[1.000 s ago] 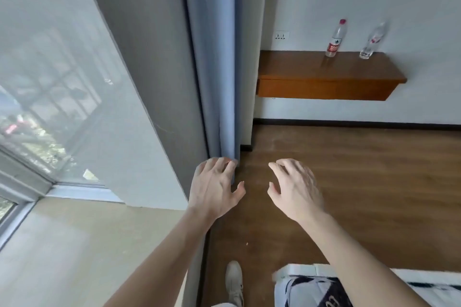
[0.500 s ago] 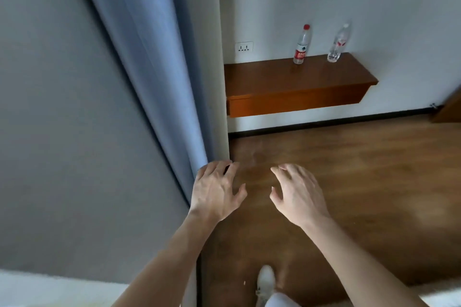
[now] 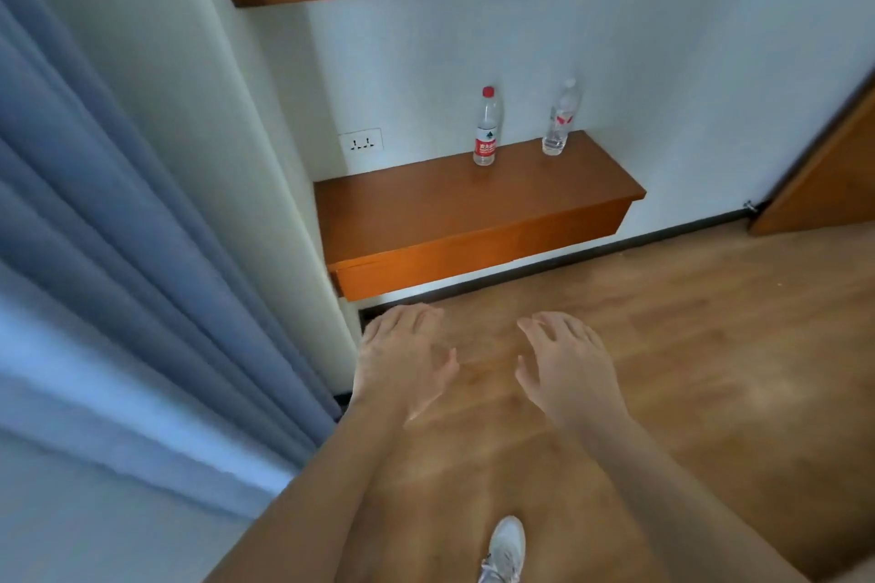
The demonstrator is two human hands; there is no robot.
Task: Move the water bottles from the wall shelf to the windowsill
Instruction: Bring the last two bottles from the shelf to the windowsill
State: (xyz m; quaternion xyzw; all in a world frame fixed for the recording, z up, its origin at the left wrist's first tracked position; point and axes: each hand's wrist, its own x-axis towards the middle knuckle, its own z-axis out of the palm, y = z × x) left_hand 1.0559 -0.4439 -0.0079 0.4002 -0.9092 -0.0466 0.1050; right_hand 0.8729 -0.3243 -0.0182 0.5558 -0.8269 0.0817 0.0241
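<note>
Head view: I am holding my empty left hand (image 3: 402, 360) and right hand (image 3: 566, 369) spread low; both clear plastic water bottles (image 3: 486, 128) are standing upright above them on the orange wooden wall shelf (image 3: 450, 213), nearer my right.

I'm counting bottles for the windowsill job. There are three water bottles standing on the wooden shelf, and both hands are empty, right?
Not quite. The head view shows two bottles on the shelf, not three: one with a red cap and a clear one. Both stand upright. The left hand and right hand are indeed empty.
</note>
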